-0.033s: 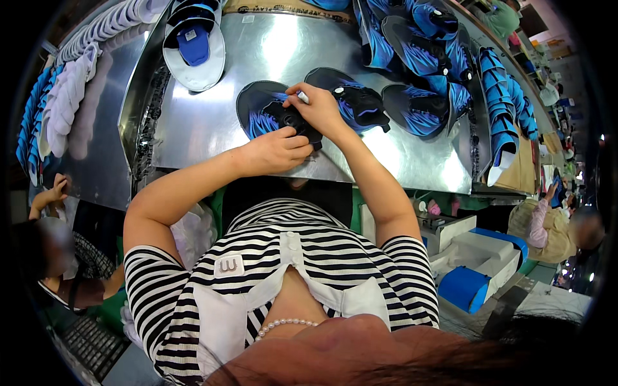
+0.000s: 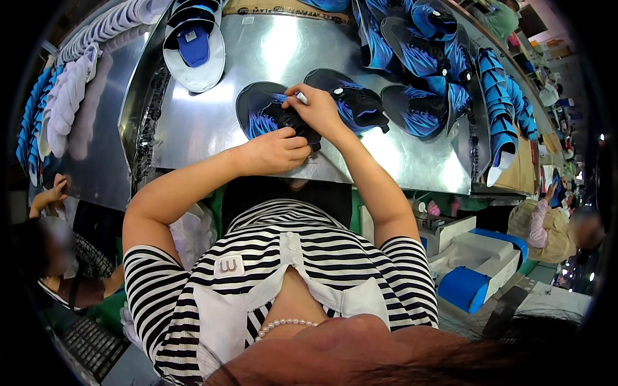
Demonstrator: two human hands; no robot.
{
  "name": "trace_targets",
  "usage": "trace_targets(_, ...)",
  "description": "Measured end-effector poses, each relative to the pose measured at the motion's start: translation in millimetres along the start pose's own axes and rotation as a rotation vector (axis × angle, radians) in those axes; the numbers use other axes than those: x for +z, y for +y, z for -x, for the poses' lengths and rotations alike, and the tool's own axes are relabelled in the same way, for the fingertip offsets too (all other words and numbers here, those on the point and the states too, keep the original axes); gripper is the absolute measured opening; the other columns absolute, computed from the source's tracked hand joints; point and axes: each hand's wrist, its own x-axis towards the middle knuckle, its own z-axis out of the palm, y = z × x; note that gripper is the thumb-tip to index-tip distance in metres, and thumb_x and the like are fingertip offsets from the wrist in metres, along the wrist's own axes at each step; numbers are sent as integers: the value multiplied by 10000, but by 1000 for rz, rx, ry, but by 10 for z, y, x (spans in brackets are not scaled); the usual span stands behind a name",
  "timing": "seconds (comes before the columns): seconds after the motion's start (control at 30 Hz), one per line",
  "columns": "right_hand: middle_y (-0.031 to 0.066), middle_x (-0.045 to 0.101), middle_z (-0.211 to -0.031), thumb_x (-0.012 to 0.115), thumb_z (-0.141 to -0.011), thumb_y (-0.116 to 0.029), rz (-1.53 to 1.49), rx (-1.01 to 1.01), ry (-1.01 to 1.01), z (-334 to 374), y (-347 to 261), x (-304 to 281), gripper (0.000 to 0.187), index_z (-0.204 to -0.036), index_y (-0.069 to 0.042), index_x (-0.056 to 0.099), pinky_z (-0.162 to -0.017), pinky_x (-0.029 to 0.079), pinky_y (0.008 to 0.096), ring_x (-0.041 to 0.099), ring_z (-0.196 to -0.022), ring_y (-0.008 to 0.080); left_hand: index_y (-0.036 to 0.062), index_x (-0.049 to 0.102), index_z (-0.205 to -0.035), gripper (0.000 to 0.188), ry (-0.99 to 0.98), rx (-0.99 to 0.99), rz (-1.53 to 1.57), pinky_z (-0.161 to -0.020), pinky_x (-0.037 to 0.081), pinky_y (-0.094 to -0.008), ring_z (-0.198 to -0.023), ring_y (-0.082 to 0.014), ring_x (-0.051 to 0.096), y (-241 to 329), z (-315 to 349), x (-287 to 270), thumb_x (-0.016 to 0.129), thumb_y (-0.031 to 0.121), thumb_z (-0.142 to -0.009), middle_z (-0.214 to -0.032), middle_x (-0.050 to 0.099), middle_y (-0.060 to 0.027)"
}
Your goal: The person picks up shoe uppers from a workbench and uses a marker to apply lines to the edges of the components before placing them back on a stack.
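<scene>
A black-and-blue shoe upper (image 2: pixel 261 106) lies on the metal table in front of me. My left hand (image 2: pixel 280 151) is closed at its near edge, fingers curled on the dark collar. Above the same upper, my right hand (image 2: pixel 315 110) pinches a slim white pen (image 2: pixel 301 98). The pen's tip is hidden behind the fingers. A second matching upper (image 2: pixel 341 90) lies just beyond my right wrist. Farther right rests another upper (image 2: pixel 412 109), also blue and black.
More uppers (image 2: pixel 418 48) are heaped at the back right. Blue pieces (image 2: pixel 499 103) hang in a row past the table's right edge. White-and-blue stacked uppers (image 2: pixel 196 74) stand back left. A machine with blue ends (image 2: pixel 463 287) sits right of me. Other people are on both sides.
</scene>
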Motion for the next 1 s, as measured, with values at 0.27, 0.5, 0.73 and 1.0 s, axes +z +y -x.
trace_targets(0.27, 111, 702, -935, 658, -893, -223, -247, 9, -62, 427, -50, -165, 269, -1058, -14, 620, -667, 503, 308, 664, -719, 157, 24, 609, -1099, 194, 487, -1023, 1445, -789, 428, -262, -825, -143, 545, 304, -163, -509, 549, 142, -957, -905, 588, -47)
trace_targets(0.5, 32, 630, -943, 585, -959, -145, -579, 275, -121, 1080, -439, -438, 297, -1227, -17, 570, -688, 464, 226, 571, -770, 83, 28, 569, -1161, 220, 801, -1110, 1993, -720, 455, -242, -775, -101, 561, 210, -282, -652, 542, 148, -979, -868, 627, -32)
trace_targets(0.73, 88, 649, -1000, 549, -965, -115, -439, 70, -196, 1251, -586, -498, 302, -1252, -22, 573, -830, 488, 279, 621, -898, 167, 53, 592, -1092, 159, 840, -1108, 2097, -685, 451, -244, -753, -91, 556, 132, -200, -647, 557, 151, -972, -866, 629, -27)
trace_targets(1.0, 38, 563, -824, 448, -1018, -245, -415, -30, 88, 1112, -490, -427, 312, -1160, -2, 583, -616, 400, 230, 496, -717, 88, 25, 541, -1111, 197, 706, -1088, 2073, -562, 443, -205, -630, -108, 601, 195, -160, -657, 505, 169, -982, -967, 680, -123)
